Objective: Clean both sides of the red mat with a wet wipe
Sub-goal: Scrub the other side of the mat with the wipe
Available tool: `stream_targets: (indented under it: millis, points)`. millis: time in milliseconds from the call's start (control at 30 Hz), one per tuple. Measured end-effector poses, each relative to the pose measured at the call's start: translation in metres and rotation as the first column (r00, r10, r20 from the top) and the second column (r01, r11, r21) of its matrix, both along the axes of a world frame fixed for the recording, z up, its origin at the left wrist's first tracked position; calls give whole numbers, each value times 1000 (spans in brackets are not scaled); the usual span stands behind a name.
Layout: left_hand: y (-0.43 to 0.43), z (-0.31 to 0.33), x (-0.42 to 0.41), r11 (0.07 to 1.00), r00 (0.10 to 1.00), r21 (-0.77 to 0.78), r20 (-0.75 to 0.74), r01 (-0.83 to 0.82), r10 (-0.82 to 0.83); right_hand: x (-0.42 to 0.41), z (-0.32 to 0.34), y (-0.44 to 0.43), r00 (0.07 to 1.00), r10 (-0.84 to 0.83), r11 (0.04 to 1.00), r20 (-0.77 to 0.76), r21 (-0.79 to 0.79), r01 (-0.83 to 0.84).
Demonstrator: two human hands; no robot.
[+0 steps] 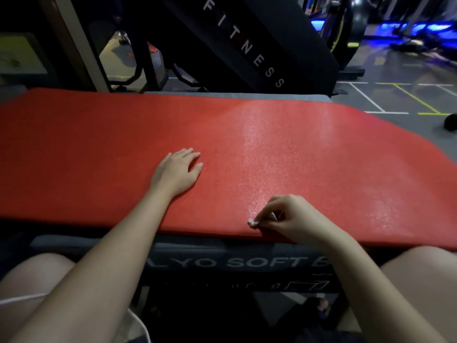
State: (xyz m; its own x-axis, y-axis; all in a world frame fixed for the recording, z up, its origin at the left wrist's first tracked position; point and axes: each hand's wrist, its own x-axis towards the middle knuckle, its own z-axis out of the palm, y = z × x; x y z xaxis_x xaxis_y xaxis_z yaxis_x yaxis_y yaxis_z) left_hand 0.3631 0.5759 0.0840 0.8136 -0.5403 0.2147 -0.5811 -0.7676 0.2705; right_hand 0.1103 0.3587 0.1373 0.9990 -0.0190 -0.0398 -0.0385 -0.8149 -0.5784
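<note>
Pinching a wet wipe (pixel 252 222), the right hand (pixel 294 219) touches the red mat (pixel 99 149).

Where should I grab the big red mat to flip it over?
Take the red mat by its near long edge, coming from your side. It lies flat, and that edge seems to stick out slightly past the box, so fingers could slip underneath.

red mat (pixel 123 144): foam or rubber by the look, with a fine bumpy grain; dull on the left, shiny and wet-looking on the right.
wet wipe (pixel 252 222): white, scrunched up small; cloth or paper, cannot tell.
box (pixel 222 262) under the mat: dark smooth cover, printed white letters.
floor (pixel 395 100), far right: grey, smooth, dull, painted lines.
machine panel (pixel 284 45), far: black, smooth, matt.
</note>
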Motion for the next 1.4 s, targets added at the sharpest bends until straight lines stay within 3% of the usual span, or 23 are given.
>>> stream_targets:
  millis: [233,533,700,767,900,967,1100,1167,1300,1400]
  points:
    - [0,1,-2,1000,1000,-2,9,-1,1,14,-22,23,954,-218,975,206,77,207]
    - [-1,0,-2,999,999,-49,50,-11,13,17,-5,32,992,105,986,65,121,-112]
    - [2,1,-3,997,999,-77,37,-9,12,72,-15,27,962,-134,990,237,64,123]
    - [2,0,-1,997,1000,-73,23,-9,11,77,-12,23,972,-115,993,206,24,113]
    - [0,-5,1,999,999,-48,34,-14,16,60,2,19,992,127,989,-14,80,-125]
    - [-2,-5,1,999,998,-40,54,-27,29,73,1,15,995,97,993,1,61,-97]
    - [-2,-6,5,999,999,-13,30,-36,36,129,-10,1,962,-157,987,222,5,160]
    - [0,-9,7,999,999,5,16,-35,35,145,-9,-5,958,-196,978,210,-36,207]
    - [-2,-13,9,999,999,40,9,-36,36,134,4,-10,998,32,997,-57,-66,-36]
    - [-6,-12,11,994,1000,102,-9,-25,26,145,2,-13,1000,27,995,-4,-100,-27]
